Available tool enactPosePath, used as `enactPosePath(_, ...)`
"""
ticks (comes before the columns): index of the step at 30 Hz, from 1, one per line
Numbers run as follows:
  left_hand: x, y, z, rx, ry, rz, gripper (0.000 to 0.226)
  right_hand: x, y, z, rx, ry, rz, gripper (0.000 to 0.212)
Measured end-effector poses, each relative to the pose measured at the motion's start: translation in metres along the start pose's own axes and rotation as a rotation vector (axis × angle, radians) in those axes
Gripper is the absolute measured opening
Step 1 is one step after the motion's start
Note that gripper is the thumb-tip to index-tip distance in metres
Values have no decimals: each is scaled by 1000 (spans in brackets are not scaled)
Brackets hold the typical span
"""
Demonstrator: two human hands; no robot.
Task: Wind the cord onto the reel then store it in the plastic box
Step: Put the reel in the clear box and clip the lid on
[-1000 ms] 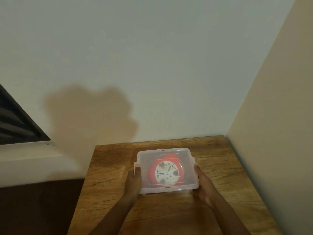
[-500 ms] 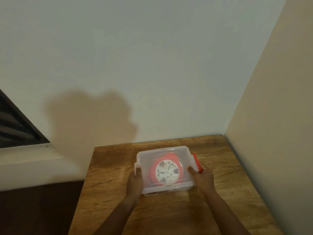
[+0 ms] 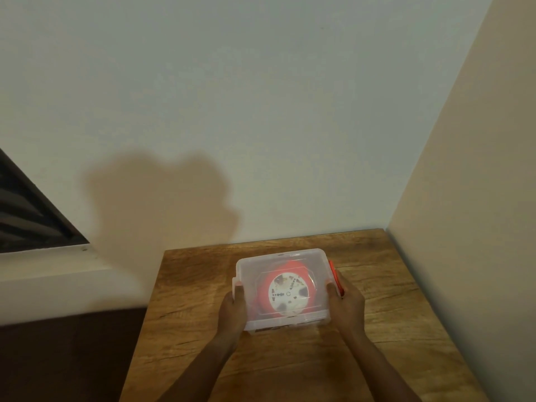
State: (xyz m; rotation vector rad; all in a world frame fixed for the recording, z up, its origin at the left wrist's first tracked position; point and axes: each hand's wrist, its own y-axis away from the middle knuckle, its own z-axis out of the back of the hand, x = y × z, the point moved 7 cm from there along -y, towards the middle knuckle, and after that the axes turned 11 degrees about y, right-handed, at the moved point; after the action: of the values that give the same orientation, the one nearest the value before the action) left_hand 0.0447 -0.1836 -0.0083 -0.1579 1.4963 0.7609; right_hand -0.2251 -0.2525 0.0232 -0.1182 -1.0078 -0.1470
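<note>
A clear plastic box with its lid on rests on the wooden table. Through the lid I see the red cord reel with its white round face. My left hand grips the box's left side, thumb on the lid. My right hand holds the right side, with fingers on a red latch that stands out from the box's edge. The cord itself cannot be made out inside the box.
The table sits in a corner: a pale wall behind it and a beige wall along its right edge. To the left the tabletop ends above a dark floor. A dark window is at far left.
My right hand moved from the box's front right corner up its right side, and the red latch there has come into view. The left hand stayed on the left side.
</note>
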Motion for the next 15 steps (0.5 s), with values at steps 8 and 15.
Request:
enactPosePath(8, 0, -4, 12, 76, 157, 141, 25, -2, 1, -3, 5, 19, 15, 38)
enactPosePath(15, -16, -6, 22, -68, 5, -101, 49, -3, 0, -4, 1, 37, 35, 39)
